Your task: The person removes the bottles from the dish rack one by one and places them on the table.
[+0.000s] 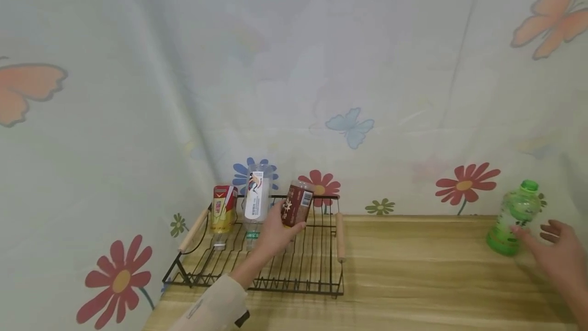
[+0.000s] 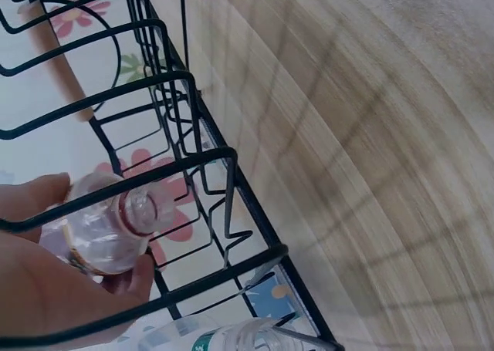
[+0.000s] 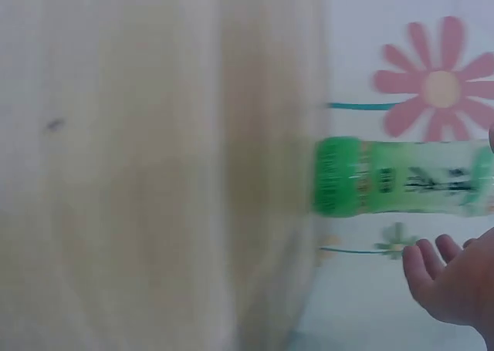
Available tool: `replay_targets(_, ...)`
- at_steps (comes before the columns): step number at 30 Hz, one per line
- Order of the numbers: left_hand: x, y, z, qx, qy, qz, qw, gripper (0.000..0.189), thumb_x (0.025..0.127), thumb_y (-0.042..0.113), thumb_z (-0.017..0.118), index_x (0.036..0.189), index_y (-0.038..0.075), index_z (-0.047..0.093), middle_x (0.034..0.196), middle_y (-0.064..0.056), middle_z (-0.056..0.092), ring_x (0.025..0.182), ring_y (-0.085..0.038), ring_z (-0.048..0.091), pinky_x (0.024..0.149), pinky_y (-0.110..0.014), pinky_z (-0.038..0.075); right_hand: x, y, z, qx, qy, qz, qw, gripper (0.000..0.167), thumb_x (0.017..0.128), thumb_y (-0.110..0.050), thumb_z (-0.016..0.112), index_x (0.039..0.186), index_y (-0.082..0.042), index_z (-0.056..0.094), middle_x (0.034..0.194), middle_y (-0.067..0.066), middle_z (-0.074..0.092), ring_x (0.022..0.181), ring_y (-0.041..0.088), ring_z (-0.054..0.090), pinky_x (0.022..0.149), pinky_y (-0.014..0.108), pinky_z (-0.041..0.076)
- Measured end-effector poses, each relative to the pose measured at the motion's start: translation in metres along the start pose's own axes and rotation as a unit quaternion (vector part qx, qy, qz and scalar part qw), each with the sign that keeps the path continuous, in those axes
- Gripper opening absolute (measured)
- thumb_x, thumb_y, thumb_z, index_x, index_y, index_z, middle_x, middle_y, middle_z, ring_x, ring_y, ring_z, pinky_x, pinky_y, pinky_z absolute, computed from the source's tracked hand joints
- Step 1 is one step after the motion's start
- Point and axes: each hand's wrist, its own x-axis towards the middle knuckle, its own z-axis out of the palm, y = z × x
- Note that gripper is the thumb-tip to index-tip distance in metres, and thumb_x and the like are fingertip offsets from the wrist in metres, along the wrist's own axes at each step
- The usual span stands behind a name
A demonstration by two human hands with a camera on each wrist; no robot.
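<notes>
Sleeve (image 1: 215, 305) foremost, the left hand (image 1: 274, 233) is gripping a brown bottle (image 1: 298, 206) neck-down at the rack (image 1: 340, 237), its wires (image 2: 170, 295) likely propping 2 upended bottles (image 1: 222, 216) (image 1: 256, 195), while the right hand (image 1: 559, 252) is hanging loose beside a green bottle (image 1: 509, 221).

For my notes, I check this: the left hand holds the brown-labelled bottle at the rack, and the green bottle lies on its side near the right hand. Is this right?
Not quite: the green bottle stands upright, not on its side, near the right hand, as the head view shows. The left hand does hold the brown-labelled bottle at the rack.
</notes>
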Motion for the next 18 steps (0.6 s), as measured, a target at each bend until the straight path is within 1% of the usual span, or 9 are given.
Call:
replay_targets(2, -0.002, 0.001, -0.002, 0.0, 0.003, 0.017, 0.9999, 0.085, 0.092, 0.038, 0.084, 0.159, 0.009, 0.04, 0.144, -0.016, 0.057, 0.125, -0.034, 0.061, 0.099, -0.054, 0.056, -0.006, -0.01, -0.005, 0.021, 0.009, -0.006, 0.9997, 0.104, 0.104, -0.052, 0.059, 0.163, 0.012, 0.001, 0.166, 0.041, 0.011, 0.15, 0.061, 0.02, 0.113, 0.075, 0.031)
replay_targets(6, -0.007, 0.003, -0.005, 0.011, -0.001, 0.049, 0.9987, 0.086, 0.093, 0.039, 0.084, 0.161, 0.011, 0.039, 0.146, -0.013, 0.055, 0.127, -0.032, 0.06, 0.1, -0.053, 0.055, -0.021, -0.032, -0.014, 0.048, 0.043, -0.026, 0.9976, 0.097, 0.106, -0.047, 0.058, 0.165, 0.007, 0.003, 0.169, 0.037, 0.013, 0.153, 0.058, 0.019, 0.117, 0.072, 0.028)
replay_targets(8, -0.009, 0.005, -0.007, 0.019, -0.004, 0.061, 0.9979, 0.086, 0.093, 0.04, 0.084, 0.162, 0.012, 0.039, 0.148, -0.013, 0.055, 0.127, -0.032, 0.059, 0.1, -0.053, 0.055, -0.029, -0.045, -0.016, 0.053, 0.068, -0.038, 0.9955, 0.092, 0.107, -0.044, 0.059, 0.167, 0.003, 0.008, 0.17, 0.033, 0.018, 0.154, 0.053, 0.023, 0.12, 0.066, 0.028)
replay_targets(10, -0.011, 0.009, -0.009, 0.023, -0.006, 0.073, 0.9971, 0.087, 0.093, 0.042, 0.083, 0.162, 0.013, 0.039, 0.148, -0.013, 0.054, 0.127, -0.031, 0.059, 0.1, -0.053, 0.055, -0.038, -0.058, -0.018, 0.062, 0.088, -0.058, 0.9925, 0.086, 0.107, -0.041, 0.059, 0.168, -0.002, 0.012, 0.17, 0.028, 0.023, 0.155, 0.049, 0.026, 0.124, 0.059, 0.028)
replay_targets(12, -0.013, 0.015, -0.011, 0.027, -0.004, 0.084, 0.9961, 0.088, 0.093, 0.044, 0.083, 0.163, 0.016, 0.039, 0.147, -0.012, 0.054, 0.125, -0.03, 0.059, 0.099, -0.052, 0.055, -0.046, -0.071, -0.02, 0.07, 0.095, -0.091, 0.9888, 0.082, 0.107, -0.038, 0.06, 0.169, -0.006, 0.016, 0.169, 0.026, 0.027, 0.156, 0.043, 0.028, 0.126, 0.05, 0.029)
replay_targets(14, -0.014, 0.022, -0.014, 0.031, 0.0, 0.095, 0.995, 0.088, 0.093, 0.046, 0.083, 0.164, 0.02, 0.038, 0.143, -0.01, 0.055, 0.121, -0.028, 0.059, 0.096, -0.051, 0.056, -0.055, -0.085, -0.022, 0.074, 0.093, -0.125, 0.985, 0.079, 0.107, -0.035, 0.062, 0.168, -0.008, 0.019, 0.167, 0.024, 0.032, 0.156, 0.036, 0.031, 0.125, 0.033, 0.031)
replay_targets(15, -0.015, 0.025, -0.015, 0.038, 0.002, 0.1, 0.9943, 0.089, 0.093, 0.048, 0.082, 0.165, 0.022, 0.038, 0.14, -0.008, 0.055, 0.119, -0.026, 0.059, 0.094, -0.049, 0.056, -0.059, -0.091, -0.022, 0.074, 0.087, -0.143, 0.9831, 0.079, 0.107, -0.035, 0.063, 0.168, -0.009, 0.021, 0.165, 0.021, 0.035, 0.154, 0.029, 0.035, 0.122, 0.025, 0.032)
replay_targets(17, -0.016, 0.033, -0.016, 0.051, 0.008, 0.11, 0.9926, 0.088, 0.093, 0.05, 0.081, 0.166, 0.027, 0.036, 0.137, -0.006, 0.055, 0.117, -0.023, 0.057, 0.092, -0.046, 0.057, -0.066, -0.104, -0.023, 0.075, 0.07, -0.177, 0.9788, 0.078, 0.106, -0.034, 0.066, 0.167, -0.009, 0.025, 0.159, 0.016, 0.041, 0.149, 0.015, 0.04, 0.11, 0.008, 0.034)
replay_targets(18, -0.016, 0.038, -0.017, 0.056, 0.011, 0.117, 0.9914, 0.087, 0.093, 0.049, 0.081, 0.166, 0.028, 0.036, 0.137, -0.006, 0.054, 0.116, -0.022, 0.056, 0.091, -0.046, 0.057, -0.069, -0.11, -0.024, 0.079, 0.065, -0.196, 0.9753, 0.078, 0.105, -0.032, 0.069, 0.166, -0.008, 0.027, 0.155, 0.012, 0.045, 0.142, 0.007, 0.044, 0.104, 0.004, 0.035)
